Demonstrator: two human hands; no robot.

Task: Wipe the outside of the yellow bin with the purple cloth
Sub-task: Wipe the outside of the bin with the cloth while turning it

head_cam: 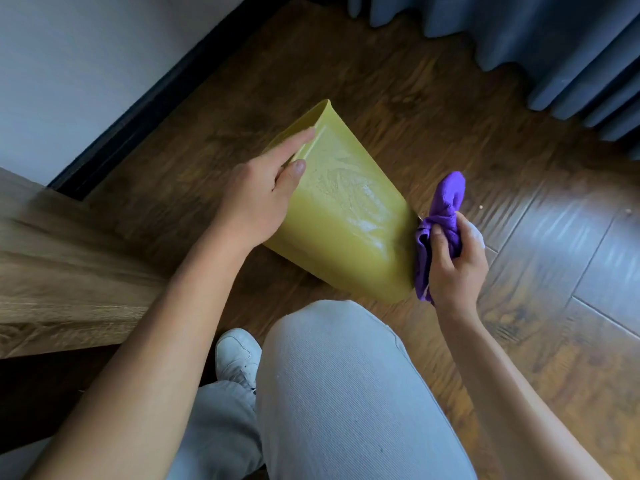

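Observation:
The yellow bin (pixel 346 216) lies tipped over on the wooden floor, its broad side facing up with pale wipe streaks on it. My left hand (pixel 263 192) rests on the bin's left edge, fingers stretched along it and the thumb on the upper face. My right hand (pixel 453 261) is closed around the bunched purple cloth (pixel 440 216). The cloth presses against the bin's right edge, with one end sticking up above my fist.
A wooden furniture top (pixel 69 271) sits at the left. A white wall with a dark skirting board (pixel 145 105) runs behind it. Blue curtains (pixel 519 39) hang at the top right. My knee in light trousers (pixel 346 393) and a white shoe (pixel 237 355) fill the foreground.

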